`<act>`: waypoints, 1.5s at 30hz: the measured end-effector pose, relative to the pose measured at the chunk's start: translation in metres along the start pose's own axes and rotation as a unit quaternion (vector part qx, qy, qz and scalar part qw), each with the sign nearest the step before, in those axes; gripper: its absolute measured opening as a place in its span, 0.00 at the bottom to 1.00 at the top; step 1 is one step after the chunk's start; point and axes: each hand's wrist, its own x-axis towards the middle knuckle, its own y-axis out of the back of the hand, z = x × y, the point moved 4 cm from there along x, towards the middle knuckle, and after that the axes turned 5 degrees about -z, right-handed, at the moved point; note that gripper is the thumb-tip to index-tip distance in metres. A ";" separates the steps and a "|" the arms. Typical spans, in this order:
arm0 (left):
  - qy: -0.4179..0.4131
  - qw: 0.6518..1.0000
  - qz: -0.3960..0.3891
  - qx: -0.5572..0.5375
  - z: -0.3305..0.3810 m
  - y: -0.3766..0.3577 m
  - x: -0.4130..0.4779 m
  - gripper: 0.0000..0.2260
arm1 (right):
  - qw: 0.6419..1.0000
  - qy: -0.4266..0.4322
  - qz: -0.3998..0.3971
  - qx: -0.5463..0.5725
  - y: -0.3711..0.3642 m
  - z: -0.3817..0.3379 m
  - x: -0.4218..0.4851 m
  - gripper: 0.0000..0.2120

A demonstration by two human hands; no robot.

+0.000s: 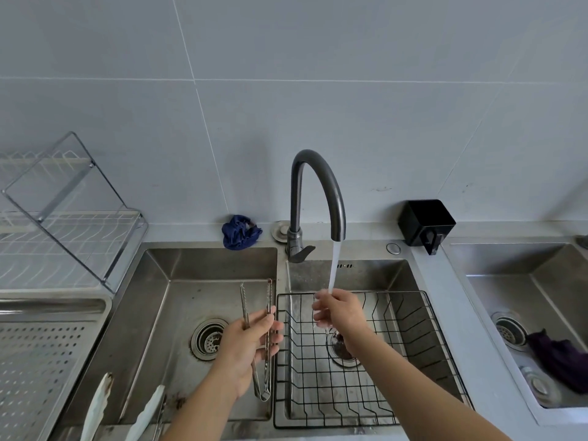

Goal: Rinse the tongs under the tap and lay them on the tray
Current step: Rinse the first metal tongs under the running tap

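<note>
Grey-tiled wall behind a grey desk with steel basins sunk in; at the back edge a dark curved metal tap point(318, 173), running, with a clear stream of water point(334, 268) falling straight onto the right hand point(338, 313). Right forearm reaching in from the bottom right, up and across the black wire basket point(423, 316) seated in the middle basin; hand directly under the spout, fingers loosely bent and drooping to the left, blurred by water, gripping nothing. Left forearm coming up from the bottom centre over the left steel basin point(178, 300); left hand point(251, 354) with thumb and fingers curled round slim silver metal tongs with serrated tips point(244, 305), clamped about mid-length; hinge end hanging below the wrist, nearer the camera; both tips pointing away toward the wall, slightly spread. Tongs held over the left basin, just left of the basket rim, apart from the stream and from the right hand. Perforated steel tray point(41, 361) at far left, well apart from the tongs; clear dish rack point(63, 218) behind it; crumpled blue cloth point(240, 232) on the desk beside the tap base.
</note>
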 end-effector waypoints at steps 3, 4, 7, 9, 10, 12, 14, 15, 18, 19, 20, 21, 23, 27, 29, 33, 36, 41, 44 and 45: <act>0.001 1.000 -0.001 0.004 0.001 -0.002 0.001 0.11 | 0.998 0.028 0.009 -0.048 0.003 -0.022 0.006 0.06; 0.001 1.000 -0.002 0.006 0.002 -0.003 0.001 0.11 | 0.997 0.036 0.019 -0.071 0.004 -0.034 0.011 0.04; -0.001 1.000 -0.007 0.004 0.003 -0.006 -0.001 0.11 | 0.988 0.076 -0.005 -0.134 0.002 -0.072 0.033 0.11; -0.004 1.000 -0.005 -0.001 0.004 -0.007 -0.003 0.11 | 0.974 0.085 -0.057 -0.201 -0.007 -0.086 0.048 0.17; -0.006 1.000 -0.003 -0.004 0.005 -0.007 -0.003 0.11 | 0.971 0.082 -0.071 -0.213 -0.010 -0.088 0.053 0.17; -0.008 1.000 0.000 -0.005 0.005 -0.006 -0.004 0.11 | 0.982 0.072 -0.069 -0.159 -0.014 -0.087 0.063 0.14; -0.008 1.000 0.003 -0.003 0.005 -0.006 -0.003 0.11 | 0.991 0.057 -0.037 -0.115 -0.014 -0.086 0.070 0.12; -0.010 1.000 0.004 -0.002 0.005 -0.005 -0.003 0.11 | 0.993 0.055 -0.024 -0.103 -0.014 -0.087 0.073 0.11; -0.015 1.000 0.009 -0.001 0.003 -0.003 -0.004 0.12 | 0.998 0.042 -0.019 -0.047 -0.017 -0.089 0.076 0.06; -0.016 1.000 0.009 -0.001 0.002 -0.003 -0.004 0.13 | 0.997 0.045 -0.016 -0.062 -0.017 -0.090 0.077 0.06; -0.016 1.000 0.009 0.001 0.002 -0.002 -0.004 0.15 | 0.996 0.050 -0.015 -0.068 -0.016 -0.091 0.077 0.05; -0.016 1.000 0.009 0.003 0.001 -0.002 -0.004 0.15 | 0.996 0.053 -0.015 -0.070 -0.016 -0.092 0.078 0.05; -0.013 1.000 0.011 0.005 -0.002 -0.003 -0.004 0.12 | 0.996 0.055 -0.017 -0.064 -0.014 -0.094 0.081 0.05; -0.010 1.000 0.010 -0.004 -0.003 -0.007 -0.002 0.12 | 0.994 0.064 -0.007 -0.091 -0.014 -0.098 0.082 0.06; -0.010 1.000 0.005 -0.005 -0.001 -0.009 0.000 0.12 | 0.992 0.071 -0.001 -0.108 -0.012 -0.099 0.080 0.07; -0.007 1.000 0.002 -0.002 -0.001 -0.013 0.005 0.12 | 0.990 0.083 -0.003 -0.117 -0.010 -0.097 0.078 0.07; -0.008 1.000 0.001 0.000 0.001 -0.013 0.006 0.12 | 0.990 0.089 0.010 -0.112 -0.010 -0.095 0.077 0.07; -0.005 1.000 0.000 -0.002 0.001 -0.012 0.006 0.11 | 0.994 0.084 0.021 -0.067 -0.013 -0.085 0.076 0.07; -0.005 1.000 -0.001 -0.005 0.003 -0.010 0.005 0.11 | 0.993 0.090 0.026 -0.066 -0.014 -0.084 0.078 0.07; -0.005 1.000 -0.002 -0.006 0.003 -0.010 0.006 0.11 | 0.993 0.093 0.028 -0.070 -0.015 -0.084 0.078 0.07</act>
